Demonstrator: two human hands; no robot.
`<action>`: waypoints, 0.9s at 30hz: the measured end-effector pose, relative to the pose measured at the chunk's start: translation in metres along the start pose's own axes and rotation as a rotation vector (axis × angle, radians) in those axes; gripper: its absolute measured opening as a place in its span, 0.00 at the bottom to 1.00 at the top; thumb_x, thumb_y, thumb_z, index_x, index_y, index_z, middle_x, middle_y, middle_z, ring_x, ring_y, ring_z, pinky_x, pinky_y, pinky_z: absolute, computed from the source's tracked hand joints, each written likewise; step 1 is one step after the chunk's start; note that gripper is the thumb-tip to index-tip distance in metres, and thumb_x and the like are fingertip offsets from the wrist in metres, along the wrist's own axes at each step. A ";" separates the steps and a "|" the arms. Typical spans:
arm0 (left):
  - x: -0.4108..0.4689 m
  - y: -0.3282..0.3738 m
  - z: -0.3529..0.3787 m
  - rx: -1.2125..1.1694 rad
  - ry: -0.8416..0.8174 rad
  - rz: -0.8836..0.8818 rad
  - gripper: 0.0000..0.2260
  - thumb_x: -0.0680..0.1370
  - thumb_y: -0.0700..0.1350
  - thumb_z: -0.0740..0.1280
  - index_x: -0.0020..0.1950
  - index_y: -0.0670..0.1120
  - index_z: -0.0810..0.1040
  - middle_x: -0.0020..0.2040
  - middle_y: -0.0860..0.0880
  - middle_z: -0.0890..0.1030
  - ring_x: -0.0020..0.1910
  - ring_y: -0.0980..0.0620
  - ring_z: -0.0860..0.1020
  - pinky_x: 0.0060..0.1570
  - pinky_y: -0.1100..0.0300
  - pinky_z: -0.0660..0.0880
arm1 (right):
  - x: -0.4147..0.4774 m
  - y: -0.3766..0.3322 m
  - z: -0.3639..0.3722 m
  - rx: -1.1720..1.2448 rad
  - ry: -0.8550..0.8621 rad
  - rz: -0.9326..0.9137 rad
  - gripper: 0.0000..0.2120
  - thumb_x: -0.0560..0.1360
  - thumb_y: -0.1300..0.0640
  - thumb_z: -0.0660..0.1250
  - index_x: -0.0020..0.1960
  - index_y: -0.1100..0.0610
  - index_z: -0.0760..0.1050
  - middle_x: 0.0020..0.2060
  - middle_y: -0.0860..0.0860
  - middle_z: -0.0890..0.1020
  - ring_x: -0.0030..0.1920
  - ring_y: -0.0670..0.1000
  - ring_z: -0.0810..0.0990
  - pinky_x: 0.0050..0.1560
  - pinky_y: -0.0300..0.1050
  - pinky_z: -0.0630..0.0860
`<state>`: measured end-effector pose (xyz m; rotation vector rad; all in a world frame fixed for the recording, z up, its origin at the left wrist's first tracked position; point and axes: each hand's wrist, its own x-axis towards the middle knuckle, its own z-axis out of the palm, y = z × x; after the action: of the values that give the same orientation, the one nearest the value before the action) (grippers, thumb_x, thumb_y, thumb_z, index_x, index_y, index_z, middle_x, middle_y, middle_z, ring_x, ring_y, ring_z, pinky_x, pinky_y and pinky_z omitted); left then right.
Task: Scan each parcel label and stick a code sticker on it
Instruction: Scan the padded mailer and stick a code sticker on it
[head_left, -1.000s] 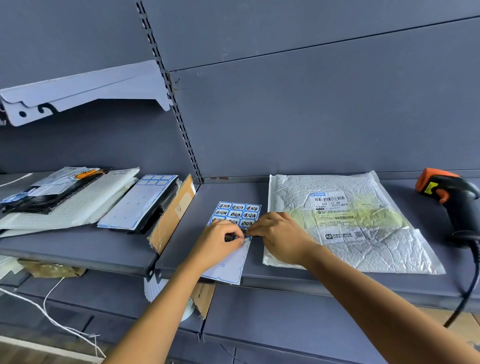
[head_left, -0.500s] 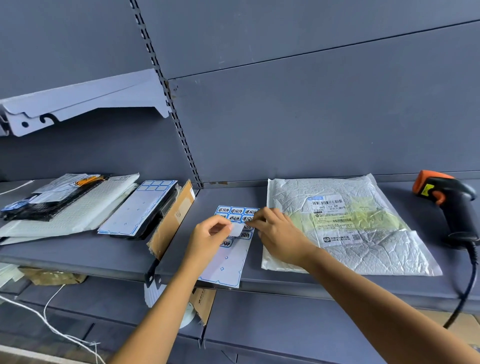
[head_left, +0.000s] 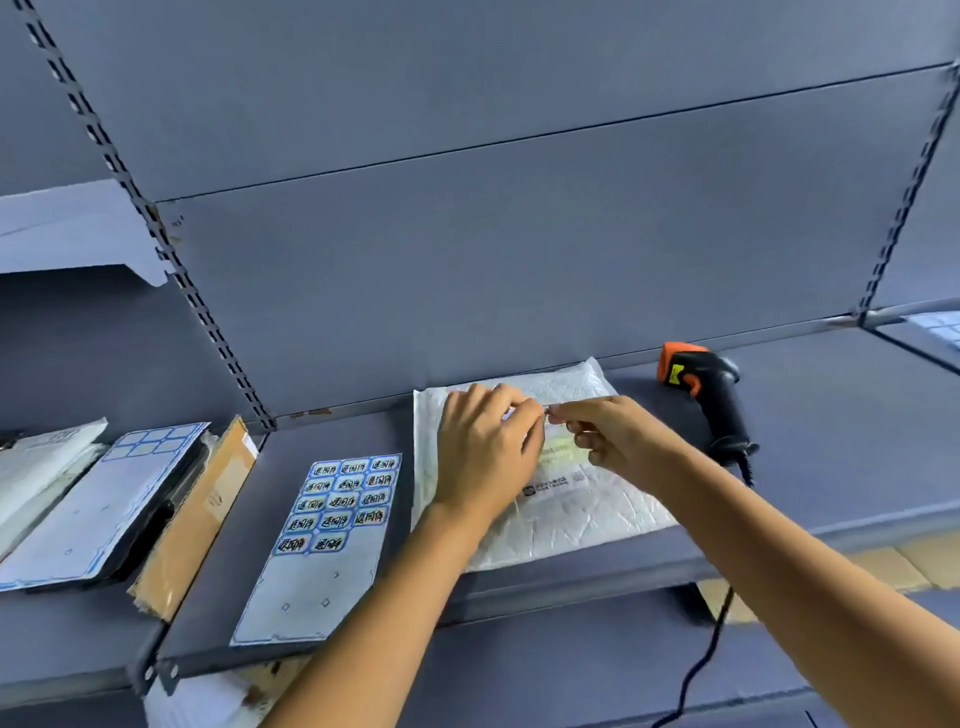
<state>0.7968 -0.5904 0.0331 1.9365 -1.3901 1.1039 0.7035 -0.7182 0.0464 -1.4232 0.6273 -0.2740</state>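
On the left shelf section lies a pile of flat parcels (head_left: 47, 467) with a nearly used-up sheet (head_left: 104, 514) on top, and a brown cardboard parcel (head_left: 200, 514) leans at its 3 o'clock side. On the shelf (head_left: 831, 426) next to it lies the sticker sheet (head_left: 332, 530), with its long axis from 7 to 1 o'clock and its stickers in the far half.

At 3 o'clock from the sheet is the white parcel (head_left: 561, 525). The left hand (head_left: 488, 452) is over it with curled fingers, and its fingertips meet those of the right hand (head_left: 618, 441). A small code sticker (head_left: 546, 410) seems pinched between the two hands, but it is blurred. The parcel label (head_left: 558, 480) lies just at 6 o'clock from the sticker, partly hidden under both hands. Its printed lines run about from 9 to 3 o'clock. I judge that the sticker only has to go down, and both hands are equally near.

The scanner (head_left: 706, 395) rests at 2 o'clock from the right hand, untouched.
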 end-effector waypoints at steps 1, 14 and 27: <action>0.004 0.007 0.008 -0.013 -0.013 0.026 0.05 0.74 0.43 0.68 0.38 0.47 0.80 0.38 0.52 0.79 0.37 0.47 0.75 0.37 0.54 0.70 | 0.001 0.000 -0.012 -0.008 0.040 -0.004 0.04 0.71 0.61 0.70 0.39 0.60 0.78 0.29 0.49 0.70 0.29 0.46 0.63 0.30 0.39 0.56; 0.014 0.027 0.073 -0.031 -0.650 -0.120 0.16 0.72 0.47 0.63 0.58 0.44 0.77 0.46 0.44 0.79 0.43 0.39 0.78 0.39 0.51 0.75 | 0.045 0.000 -0.085 -0.824 0.222 -0.033 0.08 0.79 0.58 0.59 0.43 0.56 0.72 0.43 0.54 0.74 0.45 0.52 0.71 0.47 0.42 0.66; 0.004 0.024 0.104 0.132 -0.540 0.001 0.20 0.70 0.54 0.56 0.56 0.56 0.81 0.39 0.48 0.75 0.35 0.46 0.74 0.29 0.54 0.70 | 0.075 0.013 -0.081 -0.759 0.301 -0.078 0.11 0.75 0.59 0.65 0.40 0.66 0.78 0.36 0.56 0.75 0.39 0.52 0.70 0.39 0.43 0.64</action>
<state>0.8084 -0.6821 -0.0209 2.4499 -1.6135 0.7084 0.7172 -0.8235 0.0141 -2.1593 0.9853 -0.3323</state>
